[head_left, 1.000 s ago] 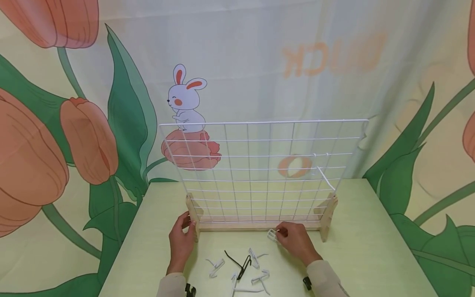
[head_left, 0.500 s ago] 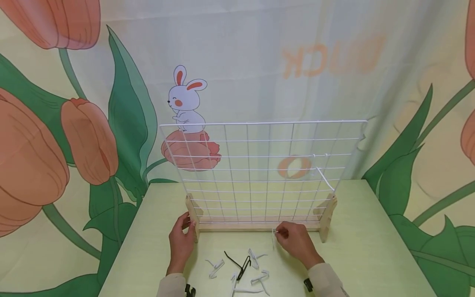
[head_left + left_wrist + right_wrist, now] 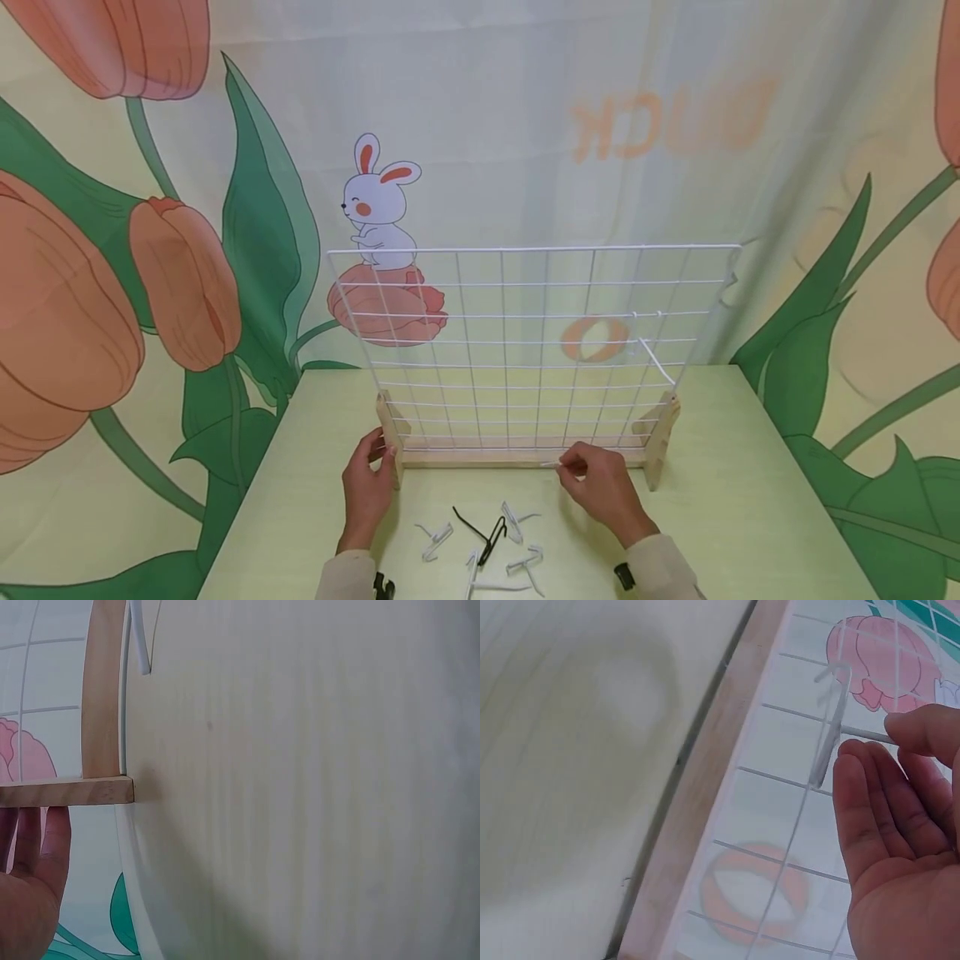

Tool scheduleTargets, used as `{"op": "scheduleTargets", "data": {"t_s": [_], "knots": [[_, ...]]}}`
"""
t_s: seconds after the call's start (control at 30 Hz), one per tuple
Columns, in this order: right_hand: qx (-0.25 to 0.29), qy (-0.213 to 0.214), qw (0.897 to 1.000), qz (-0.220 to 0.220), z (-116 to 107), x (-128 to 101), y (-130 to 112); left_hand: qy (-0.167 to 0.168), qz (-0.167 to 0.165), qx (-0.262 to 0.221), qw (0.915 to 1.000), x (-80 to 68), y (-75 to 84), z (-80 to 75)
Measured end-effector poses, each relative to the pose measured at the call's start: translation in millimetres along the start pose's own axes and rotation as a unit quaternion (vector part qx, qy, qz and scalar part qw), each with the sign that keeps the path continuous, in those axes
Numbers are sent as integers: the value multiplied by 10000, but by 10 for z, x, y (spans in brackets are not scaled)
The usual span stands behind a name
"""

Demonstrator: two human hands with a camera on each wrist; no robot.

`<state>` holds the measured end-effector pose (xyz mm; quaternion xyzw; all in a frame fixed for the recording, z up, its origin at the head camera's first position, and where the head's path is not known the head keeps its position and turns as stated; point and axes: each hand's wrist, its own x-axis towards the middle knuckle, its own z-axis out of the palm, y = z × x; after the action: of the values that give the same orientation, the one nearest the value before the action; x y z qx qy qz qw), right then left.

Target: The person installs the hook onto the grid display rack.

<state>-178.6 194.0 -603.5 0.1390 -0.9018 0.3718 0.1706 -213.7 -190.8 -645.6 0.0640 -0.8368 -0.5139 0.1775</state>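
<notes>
A white wire grid panel (image 3: 525, 333) stands upright in a wooden stand (image 3: 517, 457) on the pale green table (image 3: 720, 500). My left hand (image 3: 378, 450) grips the stand's left wooden foot (image 3: 392, 437); the left wrist view shows the left hand (image 3: 30, 892) behind that foot (image 3: 71, 791). My right hand (image 3: 567, 468) pinches a small white hook (image 3: 553, 464) by its stem, just in front of the stand's bottom rail. In the right wrist view the hook (image 3: 829, 727) is held close to the grid's lowest wires, beside the rail (image 3: 697, 802).
Another white hook (image 3: 657, 360) hangs on the grid's right side. Loose on the table near me lie a black hook (image 3: 480, 529) and several white hooks (image 3: 437, 539). A printed curtain with tulips and a rabbit (image 3: 378, 208) hangs behind the table.
My right hand has turned the white hook and brought it a little up toward the stand's bottom rail. The left hand has stayed on the foot.
</notes>
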Motion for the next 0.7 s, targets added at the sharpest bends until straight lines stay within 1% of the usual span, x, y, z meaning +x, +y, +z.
{"op": "scheduleTargets", "data": {"t_s": [0.1,0.27,0.5,0.7], "knots": [[51,92,9999,-58,-25,-3,-34,-28,-53,-26,10000,-1,-3,1],[84,233,9996,-125,-66,14,-98,-29,37,-60,10000,2,-16,1],[264,357,9986,-297,-125,41,-195,-30,18,-125,9999,7,-18,-1],[453,686,9954,-493,-182,76,-281,-20,-33,-127,9999,-2,-10,-1]]}}
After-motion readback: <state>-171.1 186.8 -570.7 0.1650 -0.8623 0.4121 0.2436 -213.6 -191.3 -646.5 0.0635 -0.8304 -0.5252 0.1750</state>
